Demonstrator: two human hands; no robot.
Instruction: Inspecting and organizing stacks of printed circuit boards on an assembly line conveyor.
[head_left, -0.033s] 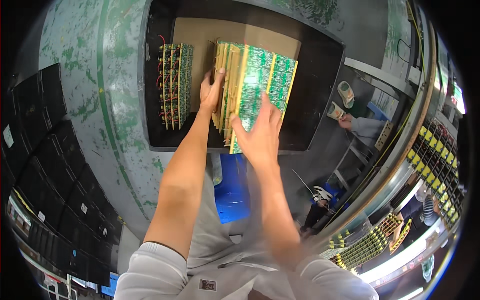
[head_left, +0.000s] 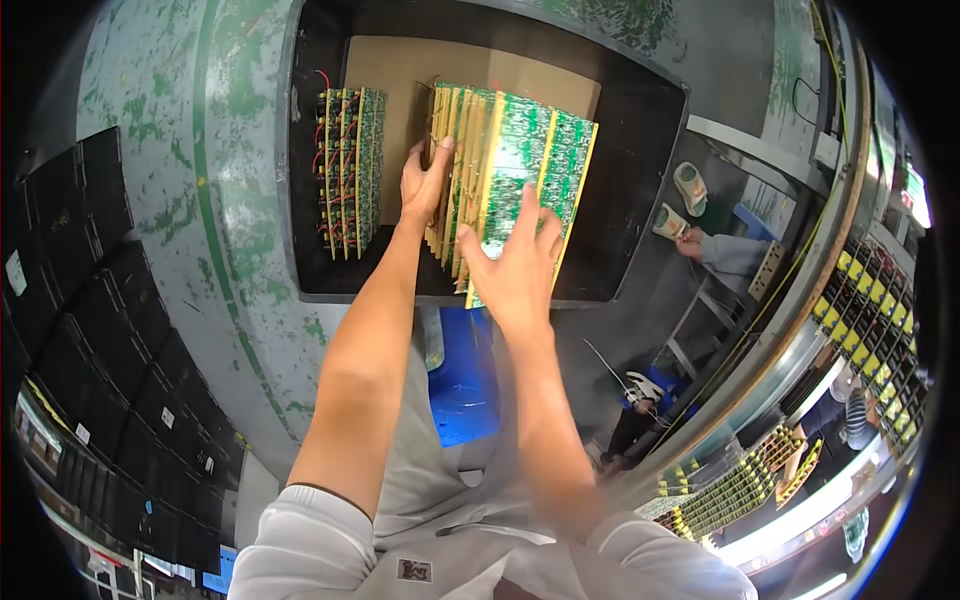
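A stack of green circuit boards with yellow edges (head_left: pixel 572 185) stands tilted in a black bin, its rightmost face turned up toward me. On the stack's left side my left hand (head_left: pixel 424 185) holds the boards, thumb along their edges; its fingertips are partly hidden. My right hand (head_left: pixel 515 265) lies over the rightmost board with thumb and index finger spread, the thumb near its left edge. The other right fingers bend over the board's face. Farther left in the bin stands a smaller row of boards (head_left: pixel 350 170) with red wires and black parts.
The black bin (head_left: pixel 645 200) has a brown cardboard sheet (head_left: pixel 400 60) inside. A blue stool (head_left: pixel 462 395) is below it. Black crates (head_left: pixel 75 340) line the left. At right are a bench edge (head_left: pixel 800 310), boards on racks (head_left: pixel 865 330), and another person's hand (head_left: pixel 690 240) near shoes.
The rightmost board has shifted slightly to the right. My right hand has moved slightly left across it, and my left hand has edged slightly to the right.
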